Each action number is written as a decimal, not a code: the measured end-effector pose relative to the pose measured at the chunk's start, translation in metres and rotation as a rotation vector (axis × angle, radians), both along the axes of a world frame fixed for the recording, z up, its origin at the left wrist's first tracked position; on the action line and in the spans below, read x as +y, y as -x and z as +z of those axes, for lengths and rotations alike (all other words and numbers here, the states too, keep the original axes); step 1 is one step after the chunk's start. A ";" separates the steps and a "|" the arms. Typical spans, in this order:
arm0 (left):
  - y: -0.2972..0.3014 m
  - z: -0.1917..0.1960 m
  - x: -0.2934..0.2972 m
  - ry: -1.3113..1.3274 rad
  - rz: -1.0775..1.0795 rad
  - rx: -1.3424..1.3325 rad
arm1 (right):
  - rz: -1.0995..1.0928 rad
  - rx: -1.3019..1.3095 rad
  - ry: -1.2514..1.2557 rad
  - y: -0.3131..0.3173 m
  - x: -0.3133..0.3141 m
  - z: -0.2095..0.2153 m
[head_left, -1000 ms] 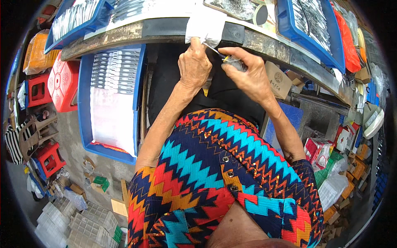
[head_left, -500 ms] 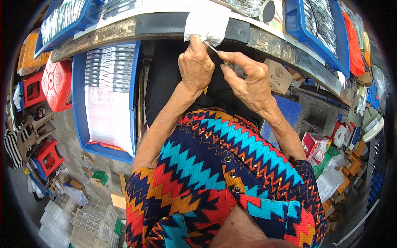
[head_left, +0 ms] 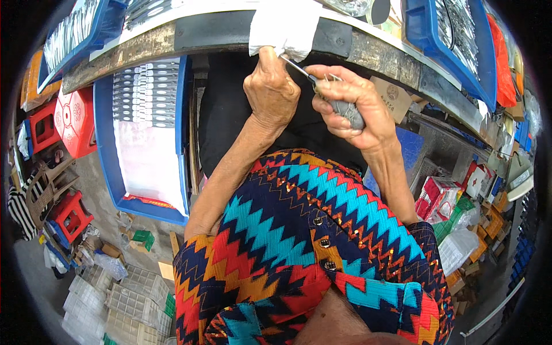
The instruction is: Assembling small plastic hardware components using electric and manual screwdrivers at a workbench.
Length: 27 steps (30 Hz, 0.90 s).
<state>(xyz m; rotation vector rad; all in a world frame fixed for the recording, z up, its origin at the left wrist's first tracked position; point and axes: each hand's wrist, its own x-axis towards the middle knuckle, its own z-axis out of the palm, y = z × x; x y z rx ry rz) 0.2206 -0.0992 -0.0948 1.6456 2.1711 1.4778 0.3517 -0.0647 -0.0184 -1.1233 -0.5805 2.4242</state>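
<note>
Closed at the bench edge, my left hand has its thumb up against a white cloth that drapes over the edge. Whatever its fingers pinch is hidden. Wrapped in the fingers of my right hand is a hand tool with a thin metal shaft and a bulky grey handle that looks bound with string or cloth strips. The shaft slants up and left, its end close to my left thumb at the cloth's lower edge. I cannot make out the tip's shape.
The worn wooden bench runs across the top. Blue trays of slender metal pieces stand on it, one at right. Left of my lap, another blue tray holds rows of similar pieces and white sheets. Red stools and crates lie beyond.
My right hand has turned over and shifted slightly right, so the grey handle now shows. The shaft still reaches my left hand, which stays nearly in place.
</note>
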 end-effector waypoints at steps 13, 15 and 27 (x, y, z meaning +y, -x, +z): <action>0.006 0.010 -0.008 0.160 -0.102 -0.018 | 0.047 -0.055 -0.529 -0.007 -0.014 -0.017; 0.009 0.011 -0.009 0.162 -0.117 -0.019 | 0.061 -0.039 -0.556 -0.009 -0.014 -0.020; 0.013 0.008 -0.008 0.110 -0.147 -0.008 | 0.036 -0.049 -0.641 -0.010 -0.010 -0.035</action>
